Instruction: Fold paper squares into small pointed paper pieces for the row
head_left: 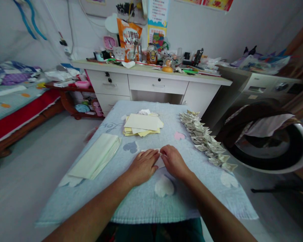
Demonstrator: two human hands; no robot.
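Note:
Between my hands a small white sheet of paper [161, 163] lies on the cloth, partly hidden by my fingers. My left hand [145, 166] rests flat on its left side, fingers stretched out. At the upper right of the sheet, the curled fingers of my right hand [173, 161] pinch its edge. Beyond them sits a stack of cream and yellow paper sheets [142, 122]. To the left is a pile of folded pale green paper [97, 156]. Along the right side stand rows of small folded paper pieces [204, 139] with pointed ends.
A light blue cloth [131, 205] with heart patterns covers the table. Behind stands a white desk [111, 82] crowded with jars, a snack bag [129, 38] and a pink clock [109, 42]. To the right is a washing machine [264, 84] with its door open; a bed [17, 101] is at left.

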